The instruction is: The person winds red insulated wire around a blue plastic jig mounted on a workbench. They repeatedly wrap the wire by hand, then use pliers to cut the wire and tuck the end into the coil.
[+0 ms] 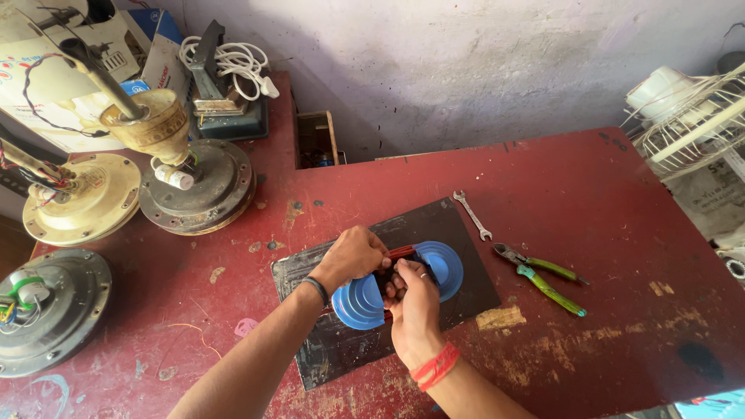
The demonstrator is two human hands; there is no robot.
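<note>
From the head camera we saw a small wooden box [314, 138] sunk at the back of the red worktop [605, 202], its contents too dark to tell. We held a blue spool [365, 299] with stepped round flanges and a red core over a dark mat [458, 233]. Our left hand [353, 256] gripped its upper side; our right hand [411, 299] closed round its middle. A spanner [472, 214] and green-handled pliers [543, 278] lay just right of the mat.

Repair workshop, worn red workbench [590, 194], ceiling-fan motors [198, 186], spanner [472, 214], pliers [543, 278]
</note>
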